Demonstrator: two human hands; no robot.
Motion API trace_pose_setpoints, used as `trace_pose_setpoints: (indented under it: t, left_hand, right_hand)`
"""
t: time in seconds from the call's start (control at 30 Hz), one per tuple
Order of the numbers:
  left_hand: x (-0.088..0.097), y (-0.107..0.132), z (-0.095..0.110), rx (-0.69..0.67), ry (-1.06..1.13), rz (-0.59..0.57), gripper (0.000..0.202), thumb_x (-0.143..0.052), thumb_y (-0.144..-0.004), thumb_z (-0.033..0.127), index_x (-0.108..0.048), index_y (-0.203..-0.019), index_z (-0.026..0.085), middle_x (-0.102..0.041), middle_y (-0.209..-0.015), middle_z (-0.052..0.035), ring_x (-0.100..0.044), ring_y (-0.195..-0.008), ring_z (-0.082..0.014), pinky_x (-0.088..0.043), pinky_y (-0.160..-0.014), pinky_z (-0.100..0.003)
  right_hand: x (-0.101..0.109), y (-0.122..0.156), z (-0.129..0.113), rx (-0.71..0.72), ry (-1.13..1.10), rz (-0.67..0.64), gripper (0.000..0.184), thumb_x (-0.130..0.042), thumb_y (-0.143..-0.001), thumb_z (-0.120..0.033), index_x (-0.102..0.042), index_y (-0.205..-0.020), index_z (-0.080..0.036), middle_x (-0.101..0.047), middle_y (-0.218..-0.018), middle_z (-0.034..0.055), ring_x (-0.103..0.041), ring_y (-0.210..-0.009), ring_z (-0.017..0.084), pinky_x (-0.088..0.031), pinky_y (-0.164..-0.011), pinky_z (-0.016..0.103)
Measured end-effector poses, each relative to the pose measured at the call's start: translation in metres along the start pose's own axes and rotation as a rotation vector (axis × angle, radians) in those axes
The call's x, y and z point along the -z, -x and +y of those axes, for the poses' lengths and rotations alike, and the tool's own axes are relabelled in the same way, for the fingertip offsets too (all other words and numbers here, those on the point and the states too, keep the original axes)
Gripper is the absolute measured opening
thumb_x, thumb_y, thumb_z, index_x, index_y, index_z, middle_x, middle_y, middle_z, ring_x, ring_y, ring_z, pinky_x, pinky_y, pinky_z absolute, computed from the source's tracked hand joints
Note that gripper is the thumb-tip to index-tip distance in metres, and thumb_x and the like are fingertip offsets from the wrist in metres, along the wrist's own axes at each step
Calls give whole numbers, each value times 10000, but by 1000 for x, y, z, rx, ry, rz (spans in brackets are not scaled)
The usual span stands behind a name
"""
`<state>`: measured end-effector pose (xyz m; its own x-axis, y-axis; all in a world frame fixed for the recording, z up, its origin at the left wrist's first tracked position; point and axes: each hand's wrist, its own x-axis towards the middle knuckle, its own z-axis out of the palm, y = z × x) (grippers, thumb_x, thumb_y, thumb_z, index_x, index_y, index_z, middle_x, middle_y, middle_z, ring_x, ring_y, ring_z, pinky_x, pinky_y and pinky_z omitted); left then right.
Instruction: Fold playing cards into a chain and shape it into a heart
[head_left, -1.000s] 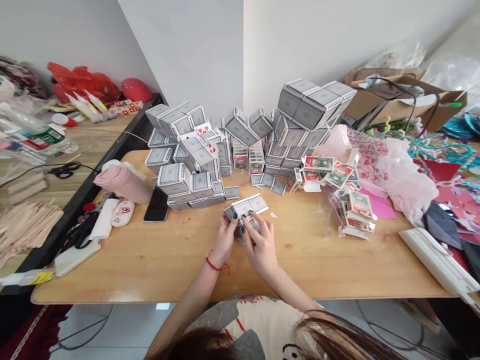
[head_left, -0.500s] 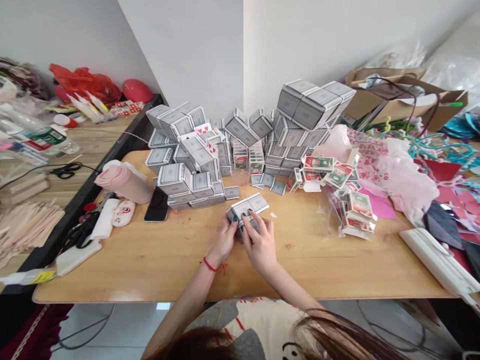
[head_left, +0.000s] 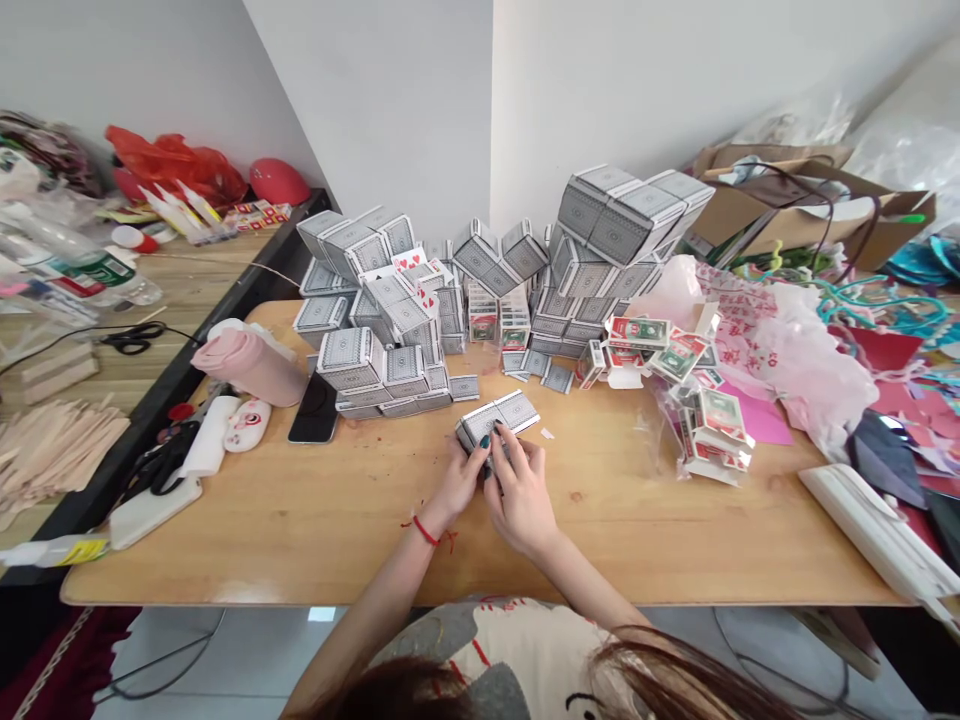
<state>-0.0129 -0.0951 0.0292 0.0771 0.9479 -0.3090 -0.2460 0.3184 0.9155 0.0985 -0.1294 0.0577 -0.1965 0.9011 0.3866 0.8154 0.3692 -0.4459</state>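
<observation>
Both hands are on a block made of grey-backed playing cards (head_left: pixel 504 409), low over the middle of the table's front half. My left hand (head_left: pixel 459 482) closes round the block's near left side, thumb on top. My right hand (head_left: pixel 522 492) grips it from the right, fingers bent over its near face. The block's underside and near part are hidden by the hands. Beyond it, to the left, stands a stack of card blocks (head_left: pixel 351 358), with some heart cards (head_left: pixel 409 262) face up. A taller stack (head_left: pixel 615 215) rises at the back right.
Opened card boxes (head_left: pixel 716 420) and a pink-printed plastic bag (head_left: pixel 780 350) lie to the right. A black phone (head_left: pixel 313 410), a pink roll (head_left: pixel 249 365) and black-handled scissors (head_left: pixel 171 458) are on the left. A long white case (head_left: pixel 877 520) lies at the right edge.
My left thumb has slid right and inward over the block, and the left wrist has shifted slightly right. Both hands remain on the block, which has barely moved.
</observation>
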Motion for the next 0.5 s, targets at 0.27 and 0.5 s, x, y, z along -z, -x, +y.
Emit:
trace_pose_setpoints:
  t: [0.27,0.5]
  left_hand:
    - [1,-4,-8,-51,-77,59,424,-574,-730,413,-465,-1063,173,-551,-1130,-91,-499,-1076,-218,-372,-907,-313]
    - [7,-10,-10,-35,71,49,373,-549,-741,455,-484,-985,180,-564,-1095,-81,-513,-1050,-218,-392,-897,-347]
  right_hand:
    - [-7,3,3,-35,93,-53,500,-372,-811,-166,-353,-1303,-79,-341,-1353,163,-349,-1069,309,-350,-857,493]
    - [-6,1,5,-35,64,0,492,-336,-840,-165,-311,-1329,-110,-356,-1338,160,-380,-1042,272,-353,-866,466]
